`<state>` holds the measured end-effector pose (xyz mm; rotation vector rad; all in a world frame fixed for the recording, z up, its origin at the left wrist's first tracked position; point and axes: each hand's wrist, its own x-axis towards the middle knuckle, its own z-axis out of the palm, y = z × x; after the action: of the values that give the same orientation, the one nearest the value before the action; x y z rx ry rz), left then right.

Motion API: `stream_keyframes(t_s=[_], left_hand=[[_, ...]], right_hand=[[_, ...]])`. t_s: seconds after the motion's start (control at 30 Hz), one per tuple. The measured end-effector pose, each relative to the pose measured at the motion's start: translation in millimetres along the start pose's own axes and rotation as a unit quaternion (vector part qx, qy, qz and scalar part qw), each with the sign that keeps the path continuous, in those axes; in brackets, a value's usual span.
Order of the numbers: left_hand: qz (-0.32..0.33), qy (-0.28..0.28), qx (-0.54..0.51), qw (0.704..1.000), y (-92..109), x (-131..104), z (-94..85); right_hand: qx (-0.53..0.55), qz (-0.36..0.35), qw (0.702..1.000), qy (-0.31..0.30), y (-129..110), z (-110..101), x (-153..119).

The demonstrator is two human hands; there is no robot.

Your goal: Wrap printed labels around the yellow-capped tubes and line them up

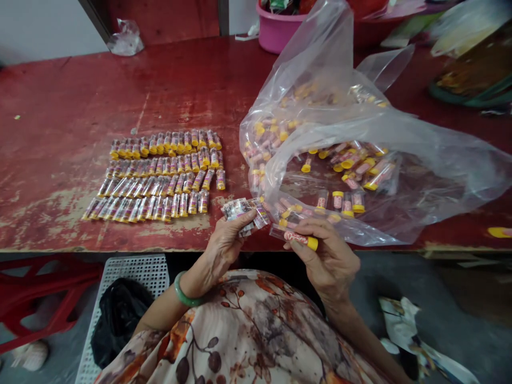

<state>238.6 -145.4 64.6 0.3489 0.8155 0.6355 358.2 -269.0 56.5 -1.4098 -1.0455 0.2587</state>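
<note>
My left hand pinches a small stack of printed clear wrappers at the table's front edge. Just to the right, my right hand grips a clear tube with a yellow cap, its cap end pointing right and its clear end towards the wrappers. Beyond both hands lies a large open plastic bag with many yellow-capped tubes of pink and white pieces in it. On the left, several rows of wrapped tubes lie side by side with yellow ends towards me.
The worn red table runs across the view. A pink basin stands at the back, and a crumpled clear bag lies back left. Below are a white perforated crate, a black bag and a red stool.
</note>
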Motion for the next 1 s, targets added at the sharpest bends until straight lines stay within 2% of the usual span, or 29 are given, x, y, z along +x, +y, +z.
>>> stream_keyframes(t_s=[0.1, 0.3, 0.43, 0.6, 0.83, 1.0], left_hand=[[0.005, 0.007, -0.001, 1.000, -0.3, -1.5, 1.7], [0.008, 0.016, -0.019, 1.000, 0.1, -5.3, 5.4], [-0.020, 0.014, -0.033, 0.999, -0.7, -5.2, 3.5], [-0.059, -0.015, -0.015, 0.998, -3.1, -4.1, -2.5], [-0.040, 0.000, 0.008, 0.999, -2.3, -3.7, -1.7], [-0.032, 0.014, 0.015, 0.999, -1.2, -4.8, -2.5]], right_hand=[[0.022, 0.017, 0.999, 0.020, -1.8, 1.9, -1.1], [0.010, 0.008, 1.000, 0.012, -5.9, 2.0, -0.4], [0.001, -0.032, 0.999, 0.020, -4.8, 6.7, 3.1], [-0.047, -0.106, 0.992, 0.045, -0.5, 14.3, 6.4], [-0.148, -0.170, 0.973, 0.041, -1.6, 13.4, 7.6], [-0.157, -0.185, 0.970, 0.025, -1.1, 15.3, 3.6]])
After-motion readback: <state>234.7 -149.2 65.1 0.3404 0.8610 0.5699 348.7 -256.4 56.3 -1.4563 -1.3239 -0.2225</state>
